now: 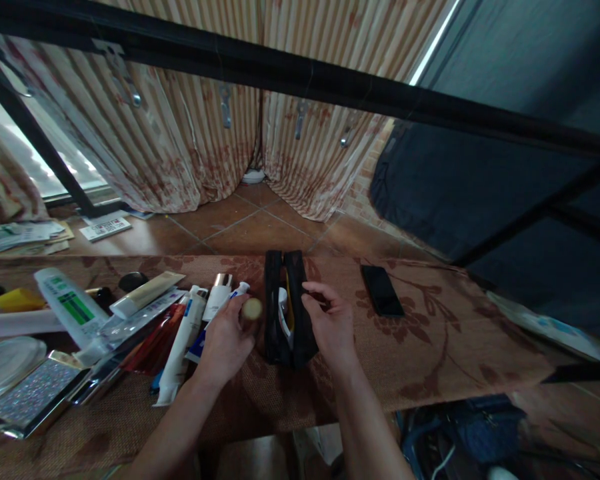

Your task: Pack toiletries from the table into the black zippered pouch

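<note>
Your black pouch stands unzipped on the patterned cloth, between your two hands, its mouth parted and a white item visible inside. Your left hand, just left of the pouch, is closed around a round gold-ended item. Your right hand is part-curled, fingertips at the pouch's right rim; whether they pinch it cannot be determined. Near your left hand lies a white tube; farther left, a green-labelled bottle and a glittery case. A dark phone lies right of your right hand. Striped curtains hang beyond.
</note>
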`<state>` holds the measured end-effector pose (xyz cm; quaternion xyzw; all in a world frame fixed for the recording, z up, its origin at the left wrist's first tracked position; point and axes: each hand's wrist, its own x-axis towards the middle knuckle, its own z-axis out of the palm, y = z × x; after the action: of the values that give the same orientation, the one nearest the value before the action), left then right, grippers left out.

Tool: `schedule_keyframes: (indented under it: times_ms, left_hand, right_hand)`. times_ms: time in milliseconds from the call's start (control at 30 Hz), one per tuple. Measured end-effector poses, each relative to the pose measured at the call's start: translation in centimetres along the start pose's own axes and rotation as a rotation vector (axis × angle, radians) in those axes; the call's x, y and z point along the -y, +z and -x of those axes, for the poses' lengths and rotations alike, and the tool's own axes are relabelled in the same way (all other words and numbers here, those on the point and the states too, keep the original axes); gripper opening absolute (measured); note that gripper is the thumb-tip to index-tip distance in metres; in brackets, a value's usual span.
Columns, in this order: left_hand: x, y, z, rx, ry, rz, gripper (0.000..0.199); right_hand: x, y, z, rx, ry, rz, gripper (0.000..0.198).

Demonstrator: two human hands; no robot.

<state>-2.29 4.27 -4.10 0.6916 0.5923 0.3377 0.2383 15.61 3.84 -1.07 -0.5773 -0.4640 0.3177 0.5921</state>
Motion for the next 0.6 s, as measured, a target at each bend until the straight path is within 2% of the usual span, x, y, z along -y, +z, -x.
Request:
schedule_keyframes:
  times_ms: [600]
  left_hand:
    - [0.04,-0.06,0.08,-0.029,0.006,-0.009,0.039]
  right_hand:
    - [-0.07,-0.07,0.05,0.011,-0.002,0.011,0.021]
